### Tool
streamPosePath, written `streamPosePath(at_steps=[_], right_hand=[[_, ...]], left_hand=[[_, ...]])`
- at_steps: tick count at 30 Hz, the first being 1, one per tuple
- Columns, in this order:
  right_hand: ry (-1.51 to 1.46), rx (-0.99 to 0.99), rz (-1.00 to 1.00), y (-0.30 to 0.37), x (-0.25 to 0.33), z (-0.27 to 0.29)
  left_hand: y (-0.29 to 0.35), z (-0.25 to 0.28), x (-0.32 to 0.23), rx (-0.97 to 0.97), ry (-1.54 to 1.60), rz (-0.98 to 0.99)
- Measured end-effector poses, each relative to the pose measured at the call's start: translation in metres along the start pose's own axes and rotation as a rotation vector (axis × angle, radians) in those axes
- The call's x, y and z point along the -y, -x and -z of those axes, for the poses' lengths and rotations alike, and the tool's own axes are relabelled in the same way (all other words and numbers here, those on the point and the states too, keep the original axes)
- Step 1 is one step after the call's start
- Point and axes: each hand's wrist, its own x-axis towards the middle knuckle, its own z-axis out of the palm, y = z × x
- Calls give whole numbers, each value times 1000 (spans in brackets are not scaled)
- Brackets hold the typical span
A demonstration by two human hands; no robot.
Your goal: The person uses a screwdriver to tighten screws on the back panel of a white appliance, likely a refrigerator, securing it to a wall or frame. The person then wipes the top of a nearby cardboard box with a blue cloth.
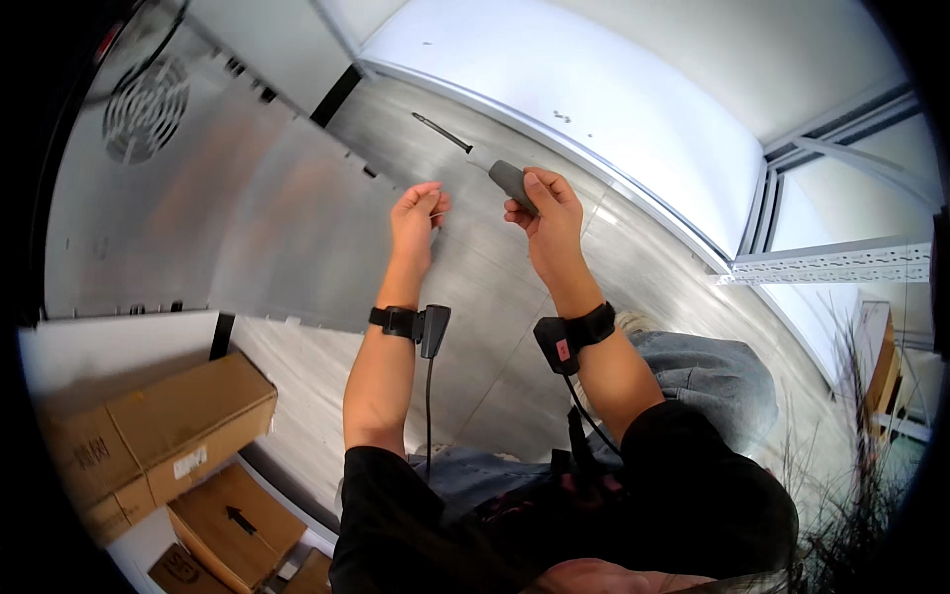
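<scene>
My right hand grips a screwdriver by its thick grey handle. The dark shaft slants away to the upper left, its tip pointing past my left hand. Close by on the left, my left hand is raised with its fingers curled and pinched together. Something thin and pale seems to stick out at those fingertips, too small to name. The two hands are apart, both held above the floor. Beside my left hand lies a large grey metal panel with a round slotted vent near its far left corner.
A long white panel or shelf runs along the far side, with small dark bits on it. Cardboard boxes are stacked at the lower left. A perforated metal rail stands at the right. Cabled black devices are strapped to both wrists.
</scene>
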Motion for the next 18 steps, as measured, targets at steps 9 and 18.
streamPosePath(at_steps=[9,18], right_hand=[[318,-33,-189,-88,62,98],[310,-333,-128,-134,82,163]], left_hand=[[-93,-146,76,162,-367,-201],[-152,-245,92,-5,-872,-210]])
